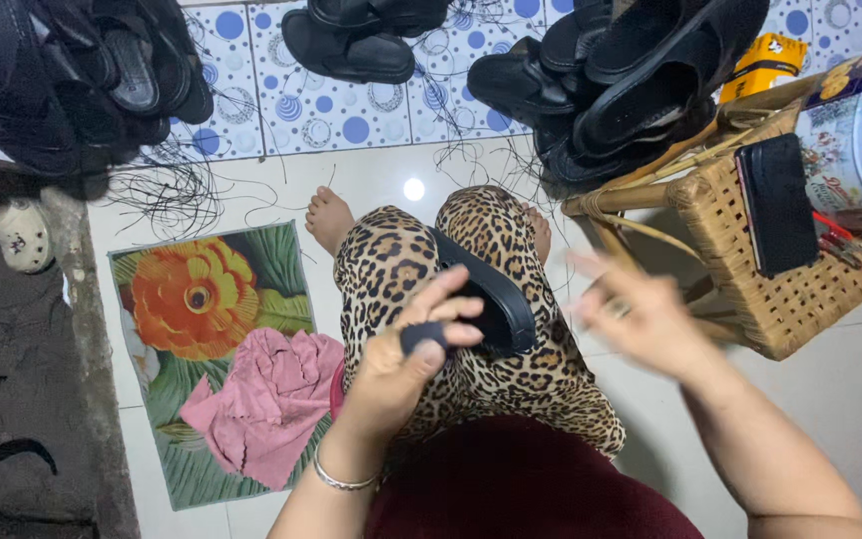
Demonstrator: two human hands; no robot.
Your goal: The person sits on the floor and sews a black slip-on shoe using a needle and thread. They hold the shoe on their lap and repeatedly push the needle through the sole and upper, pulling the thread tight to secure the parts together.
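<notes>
Sandal (491, 299), black, lies across the lap at centre frame, over leopard-print trousers (471, 369). Left hand (406, 359) grips its near end, fingers curled over the top, thumb underneath; a silver bangle (339, 479) sits on that wrist. Right hand (631, 309), right of centre, is blurred, fingers spread, holding nothing, just beside the sandal but not touching it.

Bare feet show above the knees, on pale floor tiles. Lower left: a flowered mat (192, 299) with a crumpled pink cloth (266, 399) lying on it, touching the left thigh. Upper left: a heap of black sandals (72, 70); loose black threads (167, 190) trail from below it over the floor. Top centre: one more pair (361, 40) on the blue-dotted tiles. Upper right: another pile of sandals (621, 70), against a wicker stool (780, 289).

On the stool, a black flat block (775, 205), perhaps a phone or brush, cannot tell which. A printed tin (855, 140) stands at its far right edge. Yellow box (765, 60) behind the pile, top right.
</notes>
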